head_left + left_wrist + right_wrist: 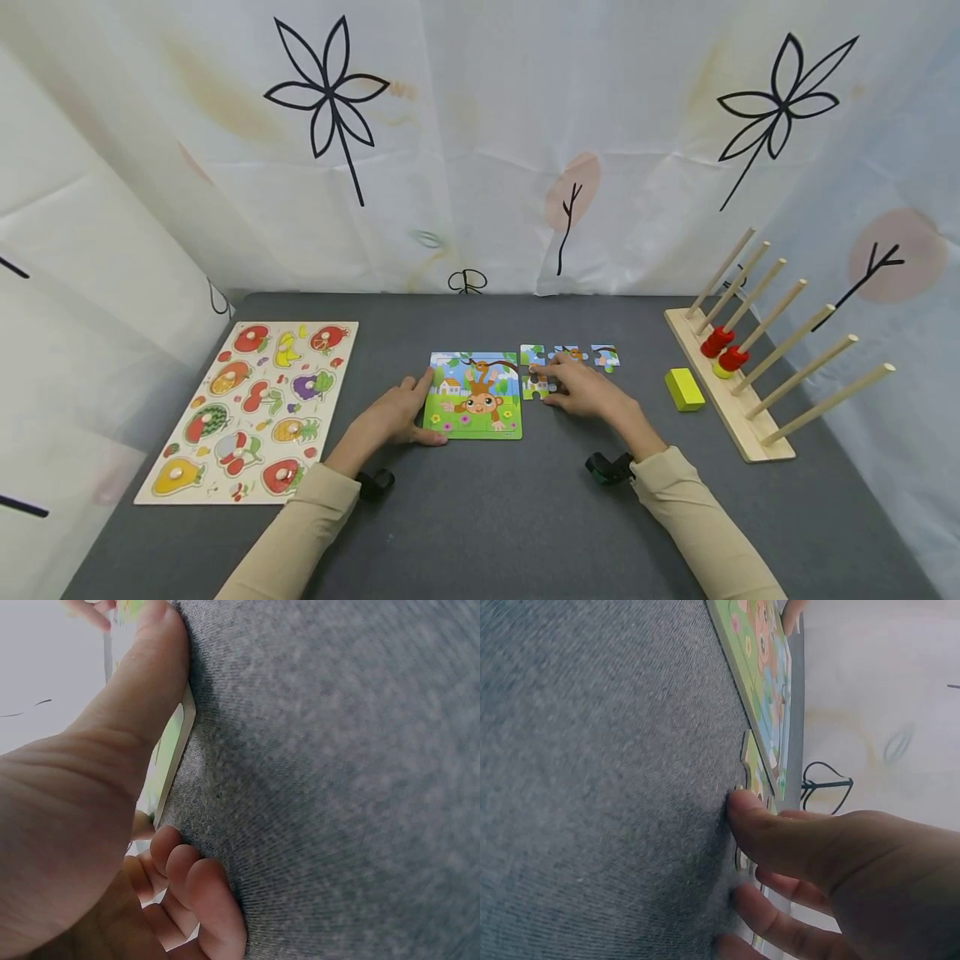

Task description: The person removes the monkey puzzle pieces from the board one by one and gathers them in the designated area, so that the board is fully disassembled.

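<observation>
Left grip point(393, 414): spread, puzzle's point(472, 398) left edge | right grip point(582, 390): at pieces point(533, 388), right edge (pinch: can't tell)

Smooth puzzle point(474, 397), matt cloth tabletop point(480, 517)

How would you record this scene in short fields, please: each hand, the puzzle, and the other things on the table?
Left hand: at the left edge of the monkey puzzle
Right hand: touches the loose puzzle pieces; whether it pinches one is unclear
Puzzle picture: monkey hanging upside down from a branch
Loose pieces' place: right of the puzzle
Table's left side: fruit board
Table's right side: wooden peg rack with red rings; yellow block beside it
Table surface: dark grey
</observation>
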Motion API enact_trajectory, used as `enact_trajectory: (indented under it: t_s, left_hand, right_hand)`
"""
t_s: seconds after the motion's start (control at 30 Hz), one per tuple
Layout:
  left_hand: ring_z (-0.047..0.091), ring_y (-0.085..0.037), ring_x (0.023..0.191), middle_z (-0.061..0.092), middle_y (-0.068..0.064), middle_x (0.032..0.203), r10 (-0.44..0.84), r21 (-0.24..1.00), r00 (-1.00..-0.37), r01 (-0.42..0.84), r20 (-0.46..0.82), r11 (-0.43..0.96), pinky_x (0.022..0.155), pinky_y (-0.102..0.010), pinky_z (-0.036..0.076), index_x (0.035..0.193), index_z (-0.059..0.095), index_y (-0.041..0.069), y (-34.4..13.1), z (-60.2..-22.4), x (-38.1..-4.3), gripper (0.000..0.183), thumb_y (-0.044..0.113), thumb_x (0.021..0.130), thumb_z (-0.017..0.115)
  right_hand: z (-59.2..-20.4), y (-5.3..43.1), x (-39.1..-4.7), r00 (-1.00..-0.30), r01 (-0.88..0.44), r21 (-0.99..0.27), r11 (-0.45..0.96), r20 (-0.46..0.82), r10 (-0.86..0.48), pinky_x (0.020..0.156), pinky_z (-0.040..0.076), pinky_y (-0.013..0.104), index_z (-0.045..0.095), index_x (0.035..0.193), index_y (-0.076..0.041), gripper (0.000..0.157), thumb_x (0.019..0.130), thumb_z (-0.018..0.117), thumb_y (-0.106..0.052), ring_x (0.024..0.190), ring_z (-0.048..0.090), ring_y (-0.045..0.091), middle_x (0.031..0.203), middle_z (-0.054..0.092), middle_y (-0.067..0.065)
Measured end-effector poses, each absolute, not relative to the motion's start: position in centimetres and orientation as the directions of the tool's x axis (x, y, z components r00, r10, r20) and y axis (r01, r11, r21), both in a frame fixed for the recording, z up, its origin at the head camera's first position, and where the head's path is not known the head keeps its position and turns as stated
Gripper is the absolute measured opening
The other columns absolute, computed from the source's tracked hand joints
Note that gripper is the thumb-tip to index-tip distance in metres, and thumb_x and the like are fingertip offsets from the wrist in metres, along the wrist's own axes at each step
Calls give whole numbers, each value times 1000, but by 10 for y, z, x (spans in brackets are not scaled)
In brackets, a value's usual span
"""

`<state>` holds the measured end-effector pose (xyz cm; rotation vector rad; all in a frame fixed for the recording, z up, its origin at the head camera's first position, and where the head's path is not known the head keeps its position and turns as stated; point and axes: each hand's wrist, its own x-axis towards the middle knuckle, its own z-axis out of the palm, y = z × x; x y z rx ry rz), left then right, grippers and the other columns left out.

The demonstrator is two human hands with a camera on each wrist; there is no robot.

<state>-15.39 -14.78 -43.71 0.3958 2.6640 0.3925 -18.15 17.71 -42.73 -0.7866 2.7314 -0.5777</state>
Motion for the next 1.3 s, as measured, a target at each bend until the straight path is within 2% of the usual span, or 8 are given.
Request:
enact_trajectory:
  t_s: [0.23,0.7,1.03,1.3]
  left_hand:
    - [55,-42,128,45,-29,146,329,330,-871,210,-364,920,104,-54,47,164,15,1,-147,-437,-154,119,53,81,84]
    - [58,-38,119,48,-28,142,335,336,-874,216,-352,917,100,-52,50,164,15,2,-148,-439,-154,120,52,80,85]
    - [59,-36,115,49,-27,139,325,330,-878,209,-352,920,98,-51,50,164,16,2,-147,-439,-154,121,52,79,85]
    - [61,-37,114,50,-27,139,330,340,-884,215,-330,916,96,-51,51,163,17,2,-147,-439,-153,122,52,77,87]
  right_hand:
    - [-430,179,-182,-854,-424,-433,796,-102,-510,67,38,29,66,135,-5,45,94,75,-19,77,45,15,104,58,11]
    - [-431,178,-180,-867,-404,-436,804,-96,-488,64,36,29,66,136,-7,45,94,76,-22,76,43,16,104,58,11]
    - [-426,165,-175,-867,-429,-438,790,-46,-496,63,36,30,68,134,-12,44,93,77,-24,78,45,15,107,58,12]
    - [-426,148,-174,-854,-447,-443,777,-47,-518,65,40,29,68,133,-12,42,93,76,-23,80,49,14,112,59,11]
